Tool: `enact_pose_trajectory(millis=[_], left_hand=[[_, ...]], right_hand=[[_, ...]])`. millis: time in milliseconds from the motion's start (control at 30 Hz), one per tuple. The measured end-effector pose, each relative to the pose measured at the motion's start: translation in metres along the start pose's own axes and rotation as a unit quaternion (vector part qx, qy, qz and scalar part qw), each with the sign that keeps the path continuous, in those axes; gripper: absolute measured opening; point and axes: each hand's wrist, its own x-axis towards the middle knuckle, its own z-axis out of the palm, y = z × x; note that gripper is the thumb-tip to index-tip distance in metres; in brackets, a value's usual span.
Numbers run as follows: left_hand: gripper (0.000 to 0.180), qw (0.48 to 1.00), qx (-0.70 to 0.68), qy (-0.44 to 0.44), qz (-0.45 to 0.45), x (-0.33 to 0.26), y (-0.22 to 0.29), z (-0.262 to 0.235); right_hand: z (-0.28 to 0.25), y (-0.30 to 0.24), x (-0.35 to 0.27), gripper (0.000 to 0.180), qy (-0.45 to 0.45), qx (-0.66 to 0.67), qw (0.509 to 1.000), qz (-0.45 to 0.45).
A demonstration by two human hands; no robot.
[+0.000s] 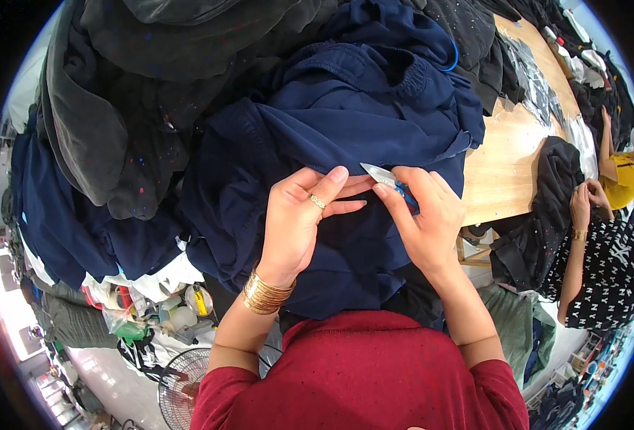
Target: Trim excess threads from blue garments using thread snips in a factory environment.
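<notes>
In front of me lies a heap of navy blue garments (346, 107) with gathered, elasticated edges. My right hand (432, 215) is closed around small thread snips (380, 174) with pale metal blades and blue handles. Their tip points up and to the left, just above the navy cloth. Close beside the blades is my left hand (299, 208), wearing a ring and stacked gold bangles. Its thumb rests against the forefinger, while the other fingers stretch toward the snips. Whatever lies between thumb and finger is too small or hidden to make out.
Dark grey speckled garments (138, 93) pile up at the far left. A wooden table (507, 172) shows on the right, where co-workers handle black cloth (539, 215). At lower left stand a fan (181, 387) and a clutter of small supplies (166, 312).
</notes>
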Motion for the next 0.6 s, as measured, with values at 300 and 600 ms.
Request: enact_pose_trajectory(millis=[300, 600], left_hand=[[0.020, 0.968, 0.241, 0.056, 0.033, -0.016, 0.032, -0.033], [0.016, 0.915, 0.372, 0.014, 0.156, -0.027, 0.025, 0.020]], right_hand=[[-0.072, 0.115, -0.011, 0.018, 0.195, 0.178, 0.918, 0.296], [-0.021, 0.170, -0.028, 0.028, 0.070, 0.436, 0.802, 0.402]])
